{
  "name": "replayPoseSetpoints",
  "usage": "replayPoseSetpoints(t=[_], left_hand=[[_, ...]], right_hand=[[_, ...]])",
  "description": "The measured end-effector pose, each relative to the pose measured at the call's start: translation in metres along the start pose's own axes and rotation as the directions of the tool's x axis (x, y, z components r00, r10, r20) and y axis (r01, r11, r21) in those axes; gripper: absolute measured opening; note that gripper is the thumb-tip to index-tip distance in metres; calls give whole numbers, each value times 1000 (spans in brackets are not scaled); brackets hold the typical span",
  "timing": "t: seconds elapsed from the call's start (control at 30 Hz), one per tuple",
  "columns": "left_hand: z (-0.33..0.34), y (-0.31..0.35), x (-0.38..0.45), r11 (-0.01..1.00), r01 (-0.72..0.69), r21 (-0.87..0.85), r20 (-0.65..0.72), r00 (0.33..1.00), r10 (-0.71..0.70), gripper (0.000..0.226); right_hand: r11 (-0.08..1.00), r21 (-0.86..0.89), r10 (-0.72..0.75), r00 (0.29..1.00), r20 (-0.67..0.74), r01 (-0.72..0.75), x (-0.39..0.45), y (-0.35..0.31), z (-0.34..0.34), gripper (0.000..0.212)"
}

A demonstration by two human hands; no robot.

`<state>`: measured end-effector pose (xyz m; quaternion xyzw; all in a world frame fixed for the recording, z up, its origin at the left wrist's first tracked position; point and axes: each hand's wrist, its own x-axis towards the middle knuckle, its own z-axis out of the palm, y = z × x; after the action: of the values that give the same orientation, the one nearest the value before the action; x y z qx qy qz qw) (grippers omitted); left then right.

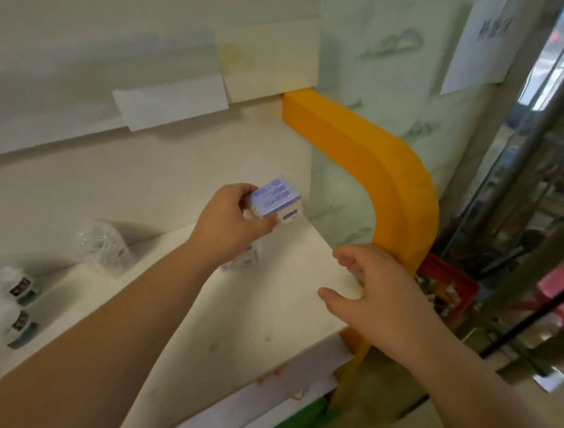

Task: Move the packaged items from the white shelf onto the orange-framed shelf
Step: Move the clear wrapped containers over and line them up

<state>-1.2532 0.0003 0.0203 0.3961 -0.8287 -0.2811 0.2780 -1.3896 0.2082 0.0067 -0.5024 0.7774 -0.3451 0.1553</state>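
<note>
Head view of a shelf board at the moment of placing. The left hand [228, 223], at frame centre, pinches a small packaged box [276, 199] between thumb and curled fingers [241, 190], holding it just above the rear right part of the white shelf board [229, 328] and close to the orange frame [389, 175]. The right hand [379, 297], right of centre, hovers over the board's right edge with its fingers loosely spread and holding nothing.

The box is rectangular, with a pale blue printed top and white sides; it looks like thin card, so it is probably light and fairly stiff but could dent at the corners under a hard squeeze. A grip across two opposite flat sides, as shown, seems the safest hold.

Partly hidden below the left hand lies another small package [246, 260] in glossy clear wrap. At the lower left of the frame stand wrapped white items [3, 305] with dark labels, and a further clear-wrapped item [105, 248] sits nearer centre left; the film is likely slippery and crinkles under pressure.

The board is smooth, matt and faintly scuffed. The frame is a thick orange band that curves down at the right.
</note>
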Motion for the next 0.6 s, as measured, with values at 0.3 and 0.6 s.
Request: replayPoseSetpoints(t=[0.3,0.6], left_hand=[[45,-18,29,836,-44,547,108,994,-18,65],[39,-15,28,761,-63,646,134,990,-32,60]], right_hand=[[998,-55,-37,999,34,39,5,4,4,57],[994,-95,-45,998,55,50,20,3,5,58]])
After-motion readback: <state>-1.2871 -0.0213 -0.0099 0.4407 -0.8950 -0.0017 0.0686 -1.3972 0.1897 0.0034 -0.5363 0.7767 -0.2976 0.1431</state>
